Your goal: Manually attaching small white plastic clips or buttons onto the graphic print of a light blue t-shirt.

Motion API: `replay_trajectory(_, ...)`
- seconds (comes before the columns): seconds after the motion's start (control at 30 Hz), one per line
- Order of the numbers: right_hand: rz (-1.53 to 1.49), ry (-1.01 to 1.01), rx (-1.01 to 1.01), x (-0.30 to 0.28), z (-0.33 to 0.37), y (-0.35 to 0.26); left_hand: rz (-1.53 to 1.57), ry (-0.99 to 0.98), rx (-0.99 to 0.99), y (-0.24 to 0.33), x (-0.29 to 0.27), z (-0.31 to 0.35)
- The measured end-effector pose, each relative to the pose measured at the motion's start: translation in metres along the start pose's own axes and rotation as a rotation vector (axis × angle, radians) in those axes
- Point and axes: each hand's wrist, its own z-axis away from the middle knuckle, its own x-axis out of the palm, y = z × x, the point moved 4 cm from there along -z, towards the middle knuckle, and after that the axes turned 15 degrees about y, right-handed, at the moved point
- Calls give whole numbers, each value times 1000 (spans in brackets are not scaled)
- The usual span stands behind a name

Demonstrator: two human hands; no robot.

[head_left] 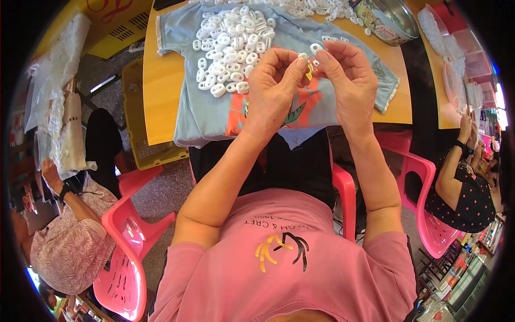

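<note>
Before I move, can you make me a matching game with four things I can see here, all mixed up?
1. Pile of small pieces
2. Shirt lying flat
3. Crate
4. Chair at left

A. Yellow, beside the table
B. Pink, with slots
C. White, two-holed, on cloth
D. Light blue, under the pile

Pairs: 1-C, 2-D, 3-A, 4-B

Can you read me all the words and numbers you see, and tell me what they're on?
I won't copy the words out, but here's where they are:
Pink T-shirt: dark letters, upside down, by a yellow-and-black design.
Yellow panel, top left: part of big red curly lettering.
Printed tin, top right: print too small and blurred to read.
White two-holed pieces: none that I can make out.
</note>
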Motion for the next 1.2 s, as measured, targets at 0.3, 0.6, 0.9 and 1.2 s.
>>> replay_trajectory(0.3,50,-34,-8,-4,-1,0,-13,-1,27,-3,-1,-2)
replay_trajectory(0.6,82,-43,-45,-5,2,1,-14,14,19,-3,-1,-1)
replay_trajectory(0.9,175,-109,-184,-2,2,-3,-14,17,11,-3,0,-1)
replay_trajectory(1.2,185,-122,-181,-3,5,2,-15,13,-32,-2,-3,-1)
